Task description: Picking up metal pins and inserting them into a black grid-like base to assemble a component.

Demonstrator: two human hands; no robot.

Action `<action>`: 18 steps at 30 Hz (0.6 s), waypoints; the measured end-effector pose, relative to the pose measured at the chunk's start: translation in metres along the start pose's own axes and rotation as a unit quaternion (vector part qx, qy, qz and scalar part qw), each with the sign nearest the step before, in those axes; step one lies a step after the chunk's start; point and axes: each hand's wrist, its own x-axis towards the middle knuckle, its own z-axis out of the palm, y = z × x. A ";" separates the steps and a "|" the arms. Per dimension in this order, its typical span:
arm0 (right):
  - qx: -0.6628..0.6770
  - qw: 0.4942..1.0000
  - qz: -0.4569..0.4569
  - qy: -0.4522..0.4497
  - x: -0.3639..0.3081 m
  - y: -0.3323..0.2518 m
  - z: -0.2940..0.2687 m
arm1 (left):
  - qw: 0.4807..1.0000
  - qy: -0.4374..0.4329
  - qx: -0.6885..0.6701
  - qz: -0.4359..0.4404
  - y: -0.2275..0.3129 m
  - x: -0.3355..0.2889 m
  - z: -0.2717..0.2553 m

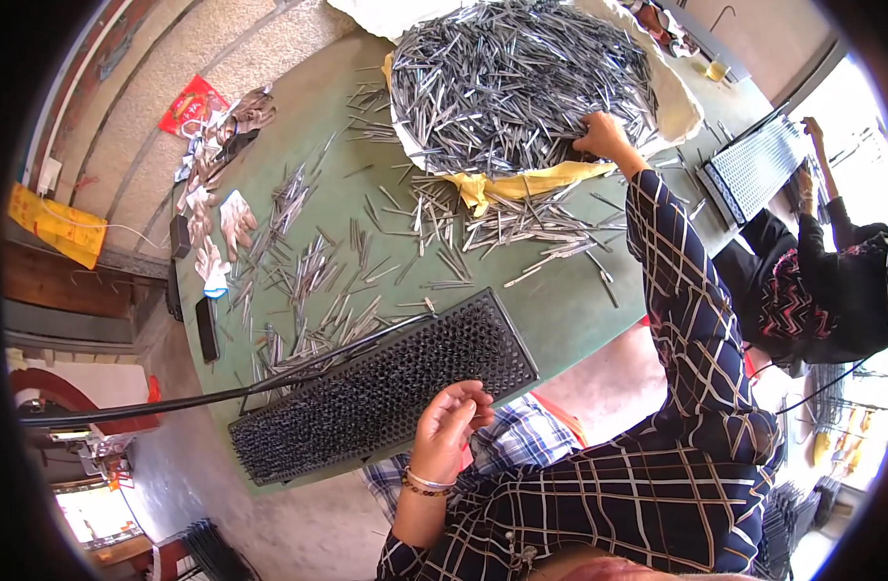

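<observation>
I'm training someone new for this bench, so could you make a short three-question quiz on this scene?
1. True or false: the person's right hand is at the heap of thin grey pieces.
2. Which is nearest the left hand?
A) pale gloves
B) long black rack
C) red packet
3. Fill in: the material showing along the heap's near edge is coloured ____.

Key: 1. True. 2. B. 3. Yellow.
</observation>
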 end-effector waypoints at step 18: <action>-0.036 0.997 0.030 -0.065 0.007 -0.006 0.005 | 1.000 0.019 -0.004 -0.001 -0.003 -0.005 -0.002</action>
